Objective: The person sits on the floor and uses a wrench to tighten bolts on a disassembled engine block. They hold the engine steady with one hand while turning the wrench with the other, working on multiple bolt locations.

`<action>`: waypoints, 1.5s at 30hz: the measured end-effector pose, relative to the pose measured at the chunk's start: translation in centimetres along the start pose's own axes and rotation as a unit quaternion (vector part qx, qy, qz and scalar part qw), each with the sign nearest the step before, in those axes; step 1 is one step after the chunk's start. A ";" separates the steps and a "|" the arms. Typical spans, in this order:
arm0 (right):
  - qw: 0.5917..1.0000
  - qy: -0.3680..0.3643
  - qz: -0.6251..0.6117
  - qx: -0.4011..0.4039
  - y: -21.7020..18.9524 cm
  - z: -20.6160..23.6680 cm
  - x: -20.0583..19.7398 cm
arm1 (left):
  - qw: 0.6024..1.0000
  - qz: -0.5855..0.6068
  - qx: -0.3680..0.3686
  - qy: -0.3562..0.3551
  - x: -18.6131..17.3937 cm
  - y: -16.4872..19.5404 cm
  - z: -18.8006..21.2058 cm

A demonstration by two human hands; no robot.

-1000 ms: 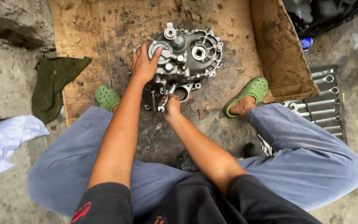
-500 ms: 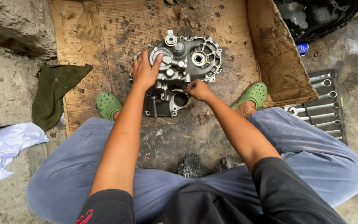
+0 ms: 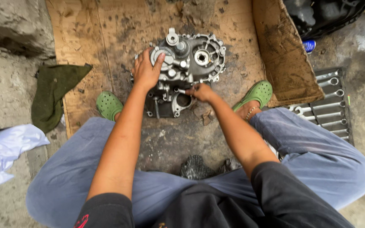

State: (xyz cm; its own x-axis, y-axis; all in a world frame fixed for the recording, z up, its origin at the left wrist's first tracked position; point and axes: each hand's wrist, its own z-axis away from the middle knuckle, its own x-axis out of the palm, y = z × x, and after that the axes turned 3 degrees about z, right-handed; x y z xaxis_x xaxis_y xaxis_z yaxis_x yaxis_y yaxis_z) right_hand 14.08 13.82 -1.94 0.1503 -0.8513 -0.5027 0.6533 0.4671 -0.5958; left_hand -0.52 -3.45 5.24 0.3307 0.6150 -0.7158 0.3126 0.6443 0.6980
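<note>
The left hand (image 3: 146, 71) lay flat on the casing (image 3: 186, 67); the right hand (image 3: 201, 91) pinched a small tool (image 3: 181, 90) at its near edge.

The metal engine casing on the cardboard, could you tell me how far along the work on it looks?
The engine casing lies open-faced on the cardboard. The left hand steadies it; the right hand works at its lower edge. The wrenches lie unused; what remains is unclear.

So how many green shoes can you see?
2. One green clog is left of the metal engine casing, below the left hand. The other green clog is to the right, past the right hand.
</note>
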 end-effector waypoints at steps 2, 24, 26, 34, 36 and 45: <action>0.984 0.054 -0.151 -0.074 0.5 1.0 2.3 | 1.000 -0.005 0.004 0.011 0.1 0.0 -0.1; 0.965 0.191 -0.151 -0.100 1.4 2.9 5.2 | 1.000 -0.009 -0.017 -0.006 0.0 -0.1 0.1; 0.977 0.162 -0.061 -0.125 1.5 1.5 3.3 | 1.000 -0.003 -0.010 -0.009 -0.1 0.0 0.2; 0.996 0.025 -0.020 -0.078 0.1 0.5 -0.9 | 1.000 -0.010 -0.015 -0.010 0.0 0.1 0.0; 0.999 0.024 -0.036 -0.030 0.4 1.6 0.6 | 1.000 -0.006 -0.010 -0.007 0.1 -0.1 0.0; 0.663 0.038 -0.727 0.173 -6.6 4.4 13.1 | 1.000 -0.007 -0.009 -0.003 0.4 -0.9 -0.1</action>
State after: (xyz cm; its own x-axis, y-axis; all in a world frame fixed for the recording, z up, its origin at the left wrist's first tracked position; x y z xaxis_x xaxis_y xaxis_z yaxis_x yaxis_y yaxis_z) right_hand 15.02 -1.52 -1.84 -0.8542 -0.3208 0.4093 0.1993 -0.9289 -0.3121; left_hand -0.76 -3.75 4.27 0.3312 0.6034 -0.7254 0.3018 0.6607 0.6873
